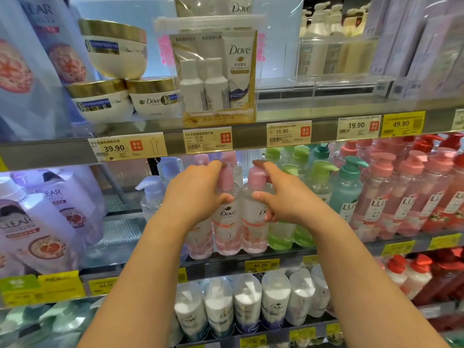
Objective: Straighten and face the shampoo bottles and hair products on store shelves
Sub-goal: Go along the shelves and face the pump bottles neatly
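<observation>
While both bare arms are reaching up to the middle shelf (251,258), the scene is reading from the left with Clear refill pouches (32,222) standing at the shelf's left end. Next, the left hand (194,192) is gripping the left pink Dove bottle (226,222), fingers curling over its pink pump and thumb pressing its shoulder. Just beside it, touching, the right pink Dove bottle (253,222) is being gripped by the right hand (281,197) the same way. Both bottles are standing upright near the shelf's front edge, labels facing out. Further right, green bottles (286,234) and red Lux bottles (406,197) are lining up.
</observation>
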